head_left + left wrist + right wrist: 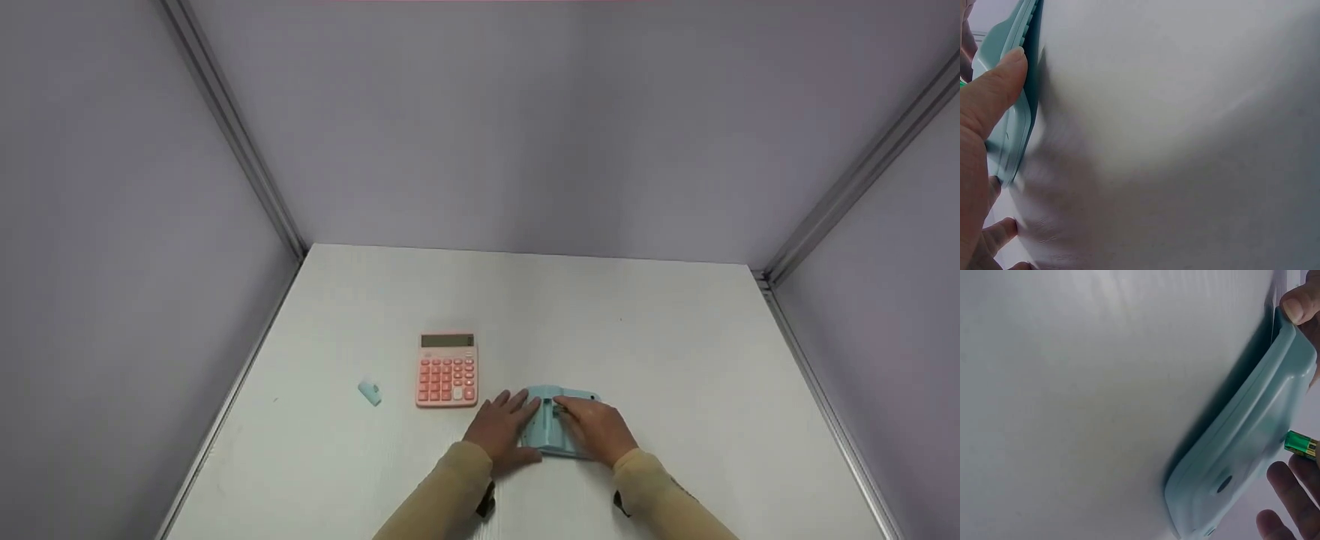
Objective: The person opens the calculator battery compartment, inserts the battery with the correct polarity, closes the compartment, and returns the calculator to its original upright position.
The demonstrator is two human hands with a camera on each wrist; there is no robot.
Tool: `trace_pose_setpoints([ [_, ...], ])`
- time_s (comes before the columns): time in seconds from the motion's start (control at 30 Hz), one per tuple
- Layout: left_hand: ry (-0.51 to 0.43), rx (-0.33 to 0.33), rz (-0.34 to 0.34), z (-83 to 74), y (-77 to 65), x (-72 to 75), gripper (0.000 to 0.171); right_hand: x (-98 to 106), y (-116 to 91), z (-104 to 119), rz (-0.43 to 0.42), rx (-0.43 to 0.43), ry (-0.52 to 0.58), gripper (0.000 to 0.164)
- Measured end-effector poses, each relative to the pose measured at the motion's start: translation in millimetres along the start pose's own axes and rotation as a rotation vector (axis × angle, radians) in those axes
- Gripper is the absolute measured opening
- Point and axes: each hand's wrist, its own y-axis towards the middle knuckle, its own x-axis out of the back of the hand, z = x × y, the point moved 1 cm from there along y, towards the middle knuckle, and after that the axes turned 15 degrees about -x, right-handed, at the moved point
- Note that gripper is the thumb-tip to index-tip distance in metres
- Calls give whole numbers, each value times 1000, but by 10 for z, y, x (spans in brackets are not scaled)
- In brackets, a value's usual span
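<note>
A light-blue calculator (550, 435) lies back up on the white table, with a slot in its raised middle. My left hand (501, 429) rests against its left side, fingers spread, the thumb (1009, 76) pressing the near edge. From the right, my right hand (600, 427) pinches a small green and gold battery (1299, 443) at the calculator's back, by the slot. The battery's far end is hidden by the fingers. Left of both hands lies a small light-blue piece (370, 392) that looks like the battery cover.
A pink calculator (447, 370) lies face up just beyond my left hand, its display lit. Grey panels (525, 127) wall in the white table (660, 330) at the back and both sides.
</note>
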Motion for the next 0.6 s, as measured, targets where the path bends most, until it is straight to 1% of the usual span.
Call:
trace_pose_setpoints([
  [0.17,5,-5,-11,-3,-6,0,95,-24,7,39,-1,13,15,29],
  [0.47,-2,-8,-31,24,2,-61,94,-65,-1,46,-3,68,29,31],
  [0.6,10,-6,-30,39,9,-84,93,-100,-16,28,-16,98,10,29],
])
